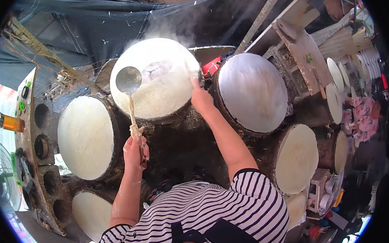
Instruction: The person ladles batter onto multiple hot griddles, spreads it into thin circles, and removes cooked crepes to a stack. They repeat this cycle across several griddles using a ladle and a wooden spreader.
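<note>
Grips a ladle (129,79) in the left hand (135,152), fingers clamped round the lower end of the handle, left of centre in the frame. Holds the round metal bowl over the left part of a large round pan (164,102), in the upper middle of the frame. Reaches with the right hand (201,99) to the right edge of the same pan, well apart from the left. Seems to touch the rim there, with fingertips blurred; cannot tell from this view whether pinched together or spread.

Shows a white layer across the pan, with a greyish patch (156,71) above its middle and steam at the top of the frame. Has a greyish round cover (254,91) near it, right of centre, and a red object (211,67) between. Includes a pale round top (85,137) at left and another (297,159) at lower right. Displays dark sheeting (98,22) at upper left, an amber jar (12,123) at far left, a brown board (303,57) at upper right and a pink patterned cloth (362,116) at far right.
</note>
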A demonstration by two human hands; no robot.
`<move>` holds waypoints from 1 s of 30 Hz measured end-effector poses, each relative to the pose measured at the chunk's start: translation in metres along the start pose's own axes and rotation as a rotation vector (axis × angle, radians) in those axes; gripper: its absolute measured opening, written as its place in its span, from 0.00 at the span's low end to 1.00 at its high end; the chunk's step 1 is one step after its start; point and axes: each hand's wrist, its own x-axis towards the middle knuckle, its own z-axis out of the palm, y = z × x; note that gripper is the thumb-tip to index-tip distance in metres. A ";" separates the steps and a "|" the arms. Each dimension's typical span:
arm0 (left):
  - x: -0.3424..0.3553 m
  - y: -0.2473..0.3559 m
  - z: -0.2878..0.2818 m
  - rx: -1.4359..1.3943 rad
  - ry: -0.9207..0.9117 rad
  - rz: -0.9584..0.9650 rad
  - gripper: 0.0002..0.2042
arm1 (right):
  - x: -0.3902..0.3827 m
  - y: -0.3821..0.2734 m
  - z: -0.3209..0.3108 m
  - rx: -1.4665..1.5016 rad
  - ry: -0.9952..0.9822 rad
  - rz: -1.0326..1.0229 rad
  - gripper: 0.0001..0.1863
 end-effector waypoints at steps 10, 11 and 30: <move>0.008 0.005 0.017 0.023 -0.032 0.032 0.12 | -0.030 0.005 -0.009 0.017 0.012 0.013 0.27; 0.008 0.005 0.018 0.015 -0.038 0.035 0.12 | -0.031 0.008 -0.006 0.019 0.036 0.034 0.27; 0.007 0.003 0.020 -0.049 -0.031 0.089 0.12 | -0.089 -0.030 0.043 -0.013 0.005 -0.053 0.35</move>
